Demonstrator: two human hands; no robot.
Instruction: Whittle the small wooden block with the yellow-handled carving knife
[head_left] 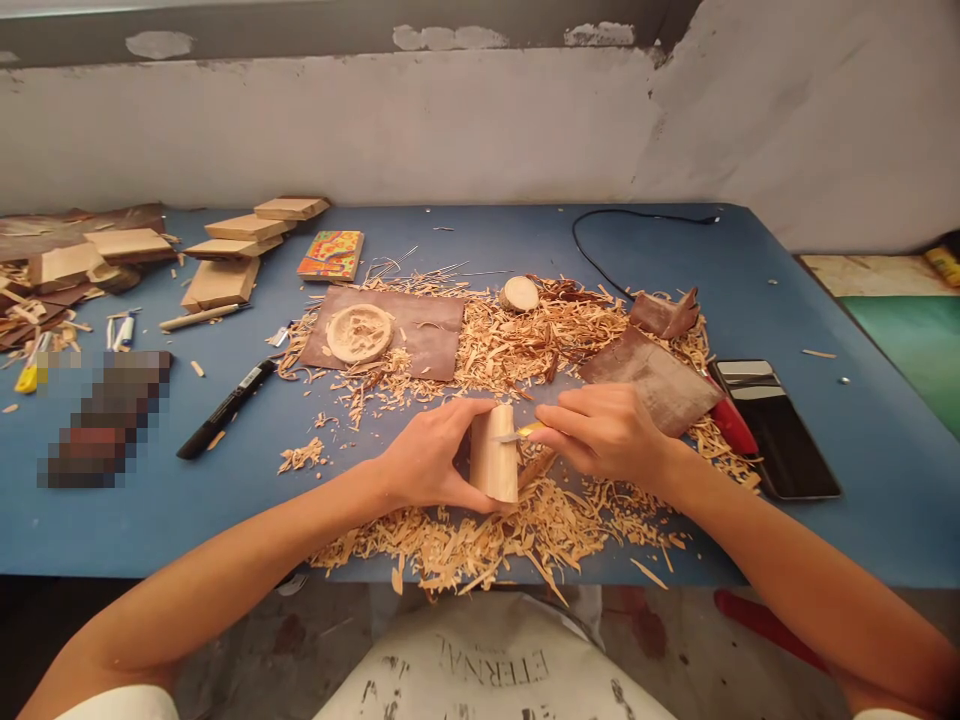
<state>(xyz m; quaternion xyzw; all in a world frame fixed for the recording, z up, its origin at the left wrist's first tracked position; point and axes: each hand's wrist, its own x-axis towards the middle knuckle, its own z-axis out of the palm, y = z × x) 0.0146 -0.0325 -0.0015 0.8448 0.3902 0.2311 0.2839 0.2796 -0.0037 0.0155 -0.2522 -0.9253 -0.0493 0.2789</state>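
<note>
My left hand (435, 455) grips a pale wood block (493, 465) by its left side, thumb at the near end and fingers at the far end. The block is held over a heap of wood shavings (480, 545) near the table's front edge. My right hand (604, 430) is closed round the yellow handle of a utility knife (525, 432). Its thin blade touches the block's upper face, right of the middle. Most of the knife's handle is hidden inside my fingers.
A carved round wood piece (360, 333) lies on brown sandpaper (435, 350). Behind my hands is a small log slice (521, 293). A phone (776, 430) rests at right, a black marker (229, 408) at left. Stacked wood blocks (225, 283) stand at the back left.
</note>
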